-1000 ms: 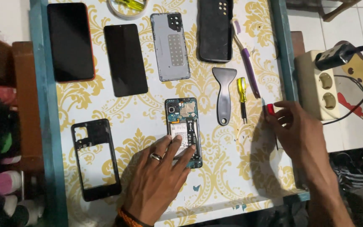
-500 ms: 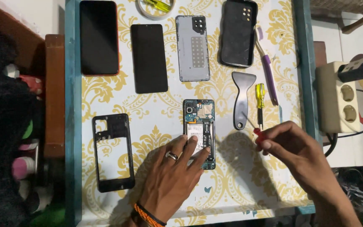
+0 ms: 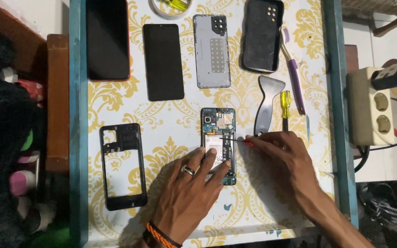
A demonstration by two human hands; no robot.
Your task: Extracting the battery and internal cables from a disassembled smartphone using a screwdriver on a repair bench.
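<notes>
Scraper [image 3: 266, 103] and screwdriver [image 3: 285, 106] just beyond; bare tabletop [image 3: 171, 133] leftward

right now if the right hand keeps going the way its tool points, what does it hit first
Likely the opened phone: the right hand aims its thin red-handled tool leftward, its tip already over the board. Contact itself is unclear from above.

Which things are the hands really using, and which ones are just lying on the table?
In use:
- opened phone with bare green circuit board, pressed by left hand
- thin red-handled screwdriver, held by right hand

Lying about:
- black plastic phone frame
- black glass screen
- grey back cover
- grey metal scraper
- yellow-handled screwdriver
</notes>
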